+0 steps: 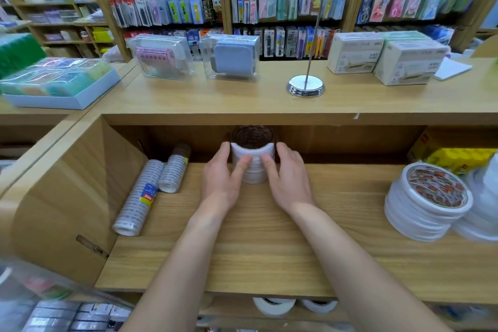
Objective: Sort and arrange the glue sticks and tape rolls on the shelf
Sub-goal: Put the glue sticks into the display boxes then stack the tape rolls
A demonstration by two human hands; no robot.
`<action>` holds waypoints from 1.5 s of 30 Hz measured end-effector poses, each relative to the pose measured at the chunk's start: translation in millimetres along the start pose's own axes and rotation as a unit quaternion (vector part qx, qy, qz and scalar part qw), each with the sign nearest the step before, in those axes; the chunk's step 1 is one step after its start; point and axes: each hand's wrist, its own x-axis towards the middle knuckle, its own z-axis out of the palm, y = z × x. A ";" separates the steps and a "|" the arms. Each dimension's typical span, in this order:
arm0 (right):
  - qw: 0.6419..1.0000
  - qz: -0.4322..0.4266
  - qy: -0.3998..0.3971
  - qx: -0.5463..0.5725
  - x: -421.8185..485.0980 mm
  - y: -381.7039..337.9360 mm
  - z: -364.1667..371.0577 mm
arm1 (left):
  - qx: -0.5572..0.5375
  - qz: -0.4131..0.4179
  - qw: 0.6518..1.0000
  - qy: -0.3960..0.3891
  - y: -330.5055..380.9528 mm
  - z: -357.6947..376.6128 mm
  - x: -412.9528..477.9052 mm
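Toppling is the risk: the stack of tape rolls stands upright toward the back of the shelf, clasped on either side by the left hand and right hand; uneven pressure could shear the rolls apart.

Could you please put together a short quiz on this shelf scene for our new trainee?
1. What do the left hand and the right hand hold between them?
A) a glue stick
B) a stack of white tape rolls
C) a cardboard box
2. True or false: the two wrapped tubes of rolls stand upright.
3. Fill in: the stack of rolls with printed cores sits toward the ____ end of the shelf.

Key:
1. B
2. False; they lie on their sides at the left.
3. right
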 end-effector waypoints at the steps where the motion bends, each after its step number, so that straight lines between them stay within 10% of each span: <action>1: 1.000 0.008 -0.011 0.001 0.8 -1.7 -1.1 | -0.001 -0.012 1.000 -0.012 -2.2 0.0 1.8; 9: 0.996 0.039 0.039 0.071 -82.5 5.5 -74.3 | -0.039 0.009 0.999 0.020 17.6 -15.0 -79.6; 15: 0.975 0.124 0.185 -0.001 -173.1 67.6 -166.6 | 0.029 0.090 0.977 -0.190 88.3 70.6 -122.5; 22: 0.974 0.184 0.085 -0.097 -148.9 119.9 -194.9 | 0.124 0.108 0.941 -0.295 123.5 158.0 -104.0; 36: 0.981 0.109 -0.078 -0.141 -46.6 68.0 -102.8 | 0.131 -0.078 0.978 -0.143 60.3 82.0 -64.3; 45: 0.987 0.072 -0.014 -0.140 -18.2 70.7 -72.5 | 0.151 -0.070 0.978 -0.128 51.7 86.5 -50.8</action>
